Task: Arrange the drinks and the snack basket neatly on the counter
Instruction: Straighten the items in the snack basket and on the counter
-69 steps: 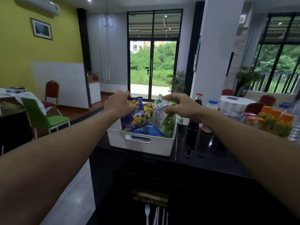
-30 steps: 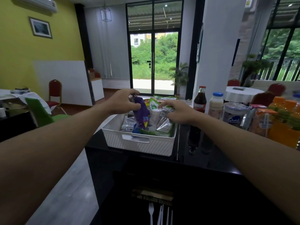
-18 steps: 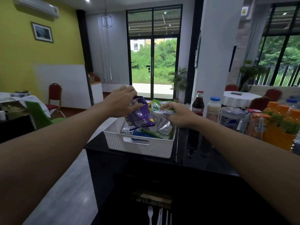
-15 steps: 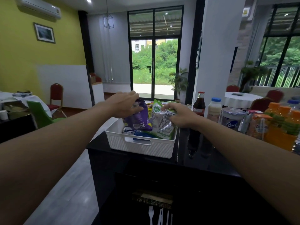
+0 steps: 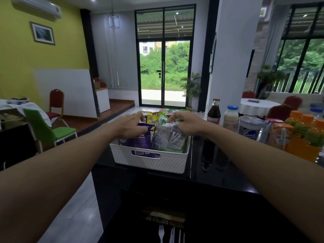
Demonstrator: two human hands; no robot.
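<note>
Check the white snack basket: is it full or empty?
Full: packets crowd the white basket; the purple packet and green-white packet rise above its rim.

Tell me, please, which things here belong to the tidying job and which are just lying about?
Job: white snack basket, purple snack bag in the left hand, green-and-white snack bag in the right hand, cola bottle, orange juice bottles.
Lying about: plastic fork, green chair.

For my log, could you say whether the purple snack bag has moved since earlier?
Yes: the purple snack bag has sunk into the white basket, showing through its handle slot.
</note>
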